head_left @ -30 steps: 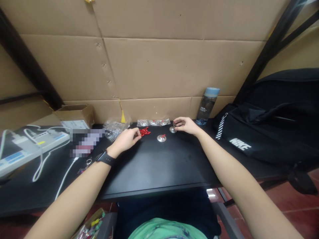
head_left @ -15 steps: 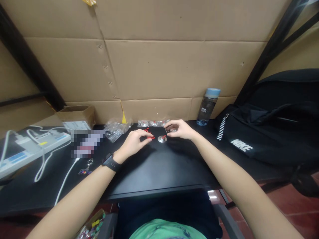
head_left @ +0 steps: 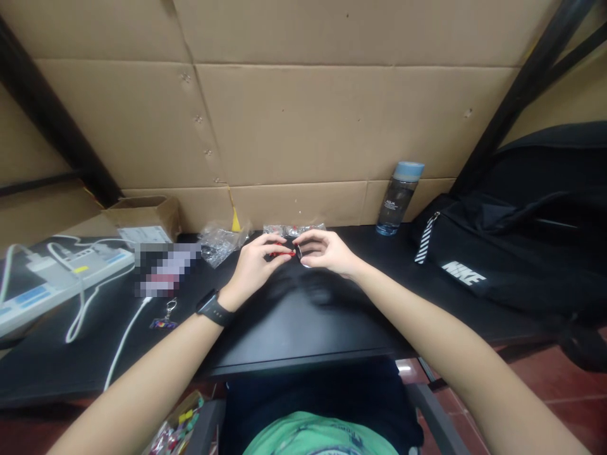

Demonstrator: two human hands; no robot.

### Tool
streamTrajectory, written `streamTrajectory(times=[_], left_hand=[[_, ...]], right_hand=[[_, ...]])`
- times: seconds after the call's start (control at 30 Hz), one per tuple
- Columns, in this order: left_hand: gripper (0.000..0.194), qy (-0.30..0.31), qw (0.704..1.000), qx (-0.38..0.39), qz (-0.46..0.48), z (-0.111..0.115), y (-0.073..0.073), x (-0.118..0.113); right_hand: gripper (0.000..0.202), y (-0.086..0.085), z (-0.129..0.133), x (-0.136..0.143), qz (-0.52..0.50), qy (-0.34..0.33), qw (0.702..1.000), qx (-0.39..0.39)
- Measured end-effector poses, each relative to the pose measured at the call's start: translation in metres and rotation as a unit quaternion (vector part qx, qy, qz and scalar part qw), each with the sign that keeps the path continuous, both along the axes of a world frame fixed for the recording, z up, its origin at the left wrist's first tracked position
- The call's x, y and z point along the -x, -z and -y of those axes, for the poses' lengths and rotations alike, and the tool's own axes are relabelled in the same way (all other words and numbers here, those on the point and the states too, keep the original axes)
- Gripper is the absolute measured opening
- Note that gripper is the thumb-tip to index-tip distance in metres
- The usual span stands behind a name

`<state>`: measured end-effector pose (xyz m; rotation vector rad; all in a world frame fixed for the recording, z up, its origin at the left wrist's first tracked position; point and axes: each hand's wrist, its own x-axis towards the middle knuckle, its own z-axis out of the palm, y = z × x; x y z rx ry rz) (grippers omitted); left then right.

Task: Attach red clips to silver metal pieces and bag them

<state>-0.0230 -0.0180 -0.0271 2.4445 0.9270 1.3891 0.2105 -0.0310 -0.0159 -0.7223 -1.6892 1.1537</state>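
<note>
My left hand [head_left: 258, 259] is closed in a pinch on a red cord [head_left: 281, 254] above the black table. Just across from it, my right hand [head_left: 327, 254] grips a small round metal disc [head_left: 298, 251], turned nearly edge-on, by its rim. Disc and cord are close together; whether they touch I cannot tell. A sliver of a second shiny disc [head_left: 306, 266] shows beneath my right fingers, the remainder hidden. Behind my hands lie clear plastic packets [head_left: 291, 230] with silver and red pieces inside.
Crumpled clear plastic [head_left: 220, 245] lies left of my hands, near an open cardboard box [head_left: 142, 218]. A white power strip [head_left: 66, 284] with cables is at far left, a keyring [head_left: 165, 316] nearer. A water bottle [head_left: 399, 199] and black bag [head_left: 474, 253] stand right.
My right hand has moved left with its disc, bringing it up to the red cord in my left hand. The disc on the table is now mostly covered by my right hand.
</note>
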Motion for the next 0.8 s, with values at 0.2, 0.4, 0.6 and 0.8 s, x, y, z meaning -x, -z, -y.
streamTrajectory(times=[0.2, 0.4, 0.6, 0.8], left_hand=[[0.009, -0.008, 0.999, -0.035, -0.003, 0.003, 0.002, -0.004], [0.005, -0.022, 0.998, -0.061, -0.007, 0.005, 0.003, -0.008], [0.006, -0.025, 0.996, -0.081, -0.018, 0.01, -0.002, -0.011], [0.006, -0.022, 0.996, -0.089, -0.02, 0.01, -0.001, -0.011]], right_hand=[[0.051, 0.003, 0.002, 0.004, -0.015, -0.027, 1.0, 0.006], [0.051, 0.003, 0.003, 0.006, -0.022, -0.032, 0.999, 0.017], [0.05, 0.006, 0.003, 0.007, -0.027, -0.033, 0.999, 0.016], [0.051, 0.008, 0.002, 0.009, -0.017, -0.017, 1.0, 0.018]])
